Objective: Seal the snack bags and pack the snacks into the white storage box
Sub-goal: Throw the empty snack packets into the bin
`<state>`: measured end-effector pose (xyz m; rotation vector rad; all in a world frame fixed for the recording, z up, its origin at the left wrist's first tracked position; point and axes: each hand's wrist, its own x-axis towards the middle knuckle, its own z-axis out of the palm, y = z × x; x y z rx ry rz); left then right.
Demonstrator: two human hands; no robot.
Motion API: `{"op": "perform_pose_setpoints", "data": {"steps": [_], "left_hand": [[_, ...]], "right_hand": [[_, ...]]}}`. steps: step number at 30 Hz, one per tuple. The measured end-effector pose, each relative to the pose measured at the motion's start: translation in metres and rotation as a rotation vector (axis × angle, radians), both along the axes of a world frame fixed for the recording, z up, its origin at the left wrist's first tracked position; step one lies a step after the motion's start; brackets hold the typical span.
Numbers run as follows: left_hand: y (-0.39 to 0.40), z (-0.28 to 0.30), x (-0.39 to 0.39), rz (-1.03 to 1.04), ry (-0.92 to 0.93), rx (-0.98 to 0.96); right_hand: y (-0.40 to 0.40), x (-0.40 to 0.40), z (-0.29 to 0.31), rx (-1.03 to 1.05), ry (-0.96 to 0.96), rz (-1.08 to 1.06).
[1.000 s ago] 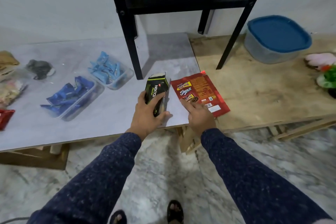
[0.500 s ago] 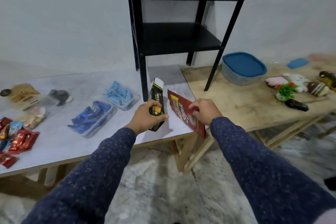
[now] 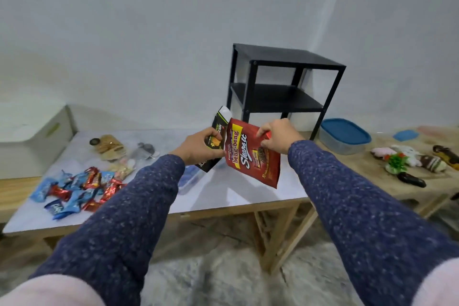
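left hand (image 3: 198, 148): I see it wrapped round the middle of the black pack (image 3: 215, 140), thumb across the front, pack tilted with its white top up and away.
right hand (image 3: 278, 137): pinches the upper right corner of the red bag (image 3: 252, 154); bag hangs off that corner, skewed, bottom corner pointing down to the lower right.
why held so: my read is one item per hand, both raised off the table (image 3: 243, 196) to carry together. A corner pinch suits a flat, light bag; the stiffer pack takes a full wrap.
bag vs fingers: red bag sits just left of and below the right fingers (image 3: 263, 130); its left edge overlaps the black pack and meets the left hand's fingertips. Touching or only overlapping, I cannot tell.
seal state: red bag's top edge is partly hidden by the hand, so I cannot tell whether it is closed.
white box (image 3: 34, 136): far left of frame, mid height, well apart from both hands; lid looks on.
loose snacks (image 3: 74, 191): pile at lower left of the table, not packed yet.
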<state>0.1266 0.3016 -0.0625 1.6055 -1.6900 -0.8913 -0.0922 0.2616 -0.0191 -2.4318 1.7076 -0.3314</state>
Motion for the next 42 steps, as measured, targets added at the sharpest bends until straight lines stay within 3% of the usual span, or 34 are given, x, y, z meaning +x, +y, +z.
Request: {"op": "perform_pose_setpoints", "data": {"steps": [12,27,34,42], "left_hand": [[0.130,0.017,0.204,0.427,-0.043,-0.062],[0.335,-0.004,0.417,1.150,-0.058,0.083],[0.441,-0.007,0.465,1.490,-0.099,0.216],[0.589,-0.047,0.435,1.879,0.023,0.404]], "right_hand": [[0.048,0.235,0.033,-0.076,0.030,0.528],[0.154,0.583,0.001,-0.046,0.057,1.246],[0.245,0.726,-0.012,-0.061,0.082,1.580],[0.415,0.791,-0.060,-0.022,0.167,1.940]]}}
